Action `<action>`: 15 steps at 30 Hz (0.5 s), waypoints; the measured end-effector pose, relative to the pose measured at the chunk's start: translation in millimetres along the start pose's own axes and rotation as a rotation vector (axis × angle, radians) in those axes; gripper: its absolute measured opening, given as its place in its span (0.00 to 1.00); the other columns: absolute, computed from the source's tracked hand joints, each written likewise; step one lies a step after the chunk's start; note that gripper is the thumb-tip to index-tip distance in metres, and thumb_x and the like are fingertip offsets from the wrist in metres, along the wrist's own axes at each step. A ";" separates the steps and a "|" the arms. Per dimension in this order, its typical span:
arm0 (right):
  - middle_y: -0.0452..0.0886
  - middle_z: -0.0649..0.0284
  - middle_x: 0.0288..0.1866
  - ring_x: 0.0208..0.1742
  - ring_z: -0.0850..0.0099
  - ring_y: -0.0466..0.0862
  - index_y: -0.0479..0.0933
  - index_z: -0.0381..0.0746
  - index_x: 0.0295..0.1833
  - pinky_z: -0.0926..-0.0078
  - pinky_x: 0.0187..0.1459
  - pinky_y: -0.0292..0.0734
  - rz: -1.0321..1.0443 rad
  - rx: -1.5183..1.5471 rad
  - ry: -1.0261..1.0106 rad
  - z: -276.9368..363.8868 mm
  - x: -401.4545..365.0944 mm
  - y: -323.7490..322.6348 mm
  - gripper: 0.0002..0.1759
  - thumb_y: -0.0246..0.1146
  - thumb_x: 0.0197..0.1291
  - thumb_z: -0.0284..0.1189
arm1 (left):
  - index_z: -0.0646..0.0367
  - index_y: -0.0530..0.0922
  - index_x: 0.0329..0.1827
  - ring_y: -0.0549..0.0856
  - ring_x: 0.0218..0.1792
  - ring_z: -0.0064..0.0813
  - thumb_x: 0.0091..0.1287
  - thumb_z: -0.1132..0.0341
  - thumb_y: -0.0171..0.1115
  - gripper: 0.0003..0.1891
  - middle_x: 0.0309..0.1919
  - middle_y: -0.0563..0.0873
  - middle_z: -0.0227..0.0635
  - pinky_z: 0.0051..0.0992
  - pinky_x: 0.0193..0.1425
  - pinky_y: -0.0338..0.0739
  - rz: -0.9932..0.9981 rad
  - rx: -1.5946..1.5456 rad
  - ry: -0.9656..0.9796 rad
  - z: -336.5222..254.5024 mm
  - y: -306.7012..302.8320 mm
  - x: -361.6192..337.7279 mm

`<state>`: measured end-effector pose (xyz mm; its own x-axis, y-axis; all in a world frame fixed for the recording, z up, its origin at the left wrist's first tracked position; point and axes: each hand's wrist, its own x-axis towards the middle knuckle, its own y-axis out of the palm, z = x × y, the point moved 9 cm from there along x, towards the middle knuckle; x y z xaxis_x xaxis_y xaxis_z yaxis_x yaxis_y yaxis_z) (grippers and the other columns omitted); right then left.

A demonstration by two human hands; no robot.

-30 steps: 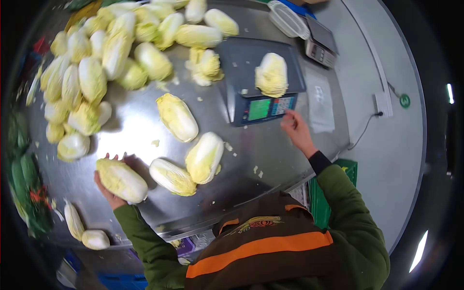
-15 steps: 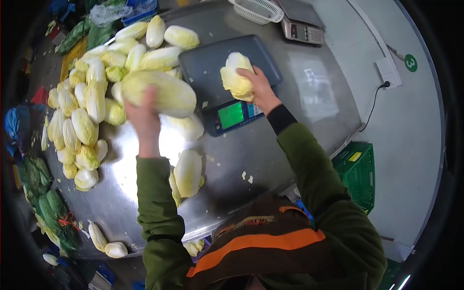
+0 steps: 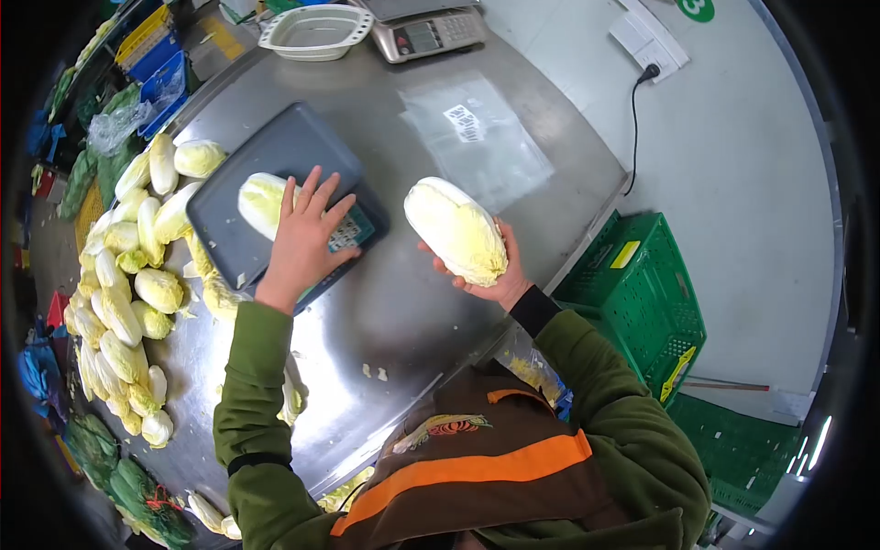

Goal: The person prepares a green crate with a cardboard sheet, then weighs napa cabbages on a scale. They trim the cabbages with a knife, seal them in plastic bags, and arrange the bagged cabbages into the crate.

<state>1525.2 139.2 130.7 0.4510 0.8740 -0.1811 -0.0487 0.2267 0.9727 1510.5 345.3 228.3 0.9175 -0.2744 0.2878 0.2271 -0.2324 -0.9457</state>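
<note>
My left hand [image 3: 309, 227] is open, fingers spread, over the front of the dark scale [image 3: 266, 151] and its keypad. Just beside its fingers, a napa cabbage [image 3: 261, 203] lies on the scale's tray, partly covered by the hand. Off to the right, over the steel table [image 3: 385, 312], my right hand [image 3: 500, 275] cradles another napa cabbage [image 3: 454, 229] from below, its pale base pointing up and away from me. Many more napa cabbages [image 3: 119, 312] are heaped on the left of the table.
Clear plastic bags [image 3: 486, 147] lie flat behind the held cabbage. At the back stand a white basket [image 3: 316, 53] and a second scale [image 3: 431, 35]. A green crate [image 3: 632, 302] is beyond the table's right edge. Cabbage scraps [image 3: 374, 371] dot the steel.
My left hand no longer holds the large cabbage and is spread over the scale, where a cabbage now lies. My right hand, with a cabbage, has moved off the scale. The view has shifted right.
</note>
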 end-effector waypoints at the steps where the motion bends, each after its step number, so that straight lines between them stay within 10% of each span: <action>1: 0.67 0.43 0.73 0.61 0.50 0.80 0.61 0.50 0.78 0.61 0.43 0.85 -0.064 0.007 -0.014 8.1 -11.0 -12.7 0.42 0.51 0.64 0.62 | 0.56 0.79 0.56 0.74 0.66 0.47 0.47 0.67 0.79 0.30 0.59 0.79 0.41 0.48 0.71 0.66 -0.131 -0.098 -0.023 -11.7 -4.1 11.2; 6: 0.72 0.49 0.70 0.64 0.52 0.79 0.63 0.46 0.76 0.57 0.54 0.82 -0.135 -0.159 -0.059 65.6 -61.9 -70.4 0.37 0.55 0.68 0.53 | 0.61 0.85 0.40 0.85 0.43 0.40 0.59 0.69 0.73 0.09 0.40 0.87 0.41 0.35 0.47 0.79 -0.209 -0.838 -0.416 -42.4 82.2 65.6; 15: 0.79 0.58 0.63 0.61 0.66 0.82 0.63 0.37 0.73 0.64 0.64 0.76 -0.514 -0.272 0.013 134.0 -174.9 -132.1 0.40 0.68 0.61 0.42 | 0.59 0.87 0.34 0.81 0.35 0.38 0.58 0.67 0.72 0.06 0.30 0.85 0.36 0.34 0.43 0.78 -0.148 -0.685 -0.355 -61.3 247.1 214.8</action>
<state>1572.1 -101.2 53.3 0.4665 0.6269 -0.6240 -0.0540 0.7243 0.6873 1743.7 171.7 65.7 0.9691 0.0916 0.2290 0.2089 -0.7984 -0.5648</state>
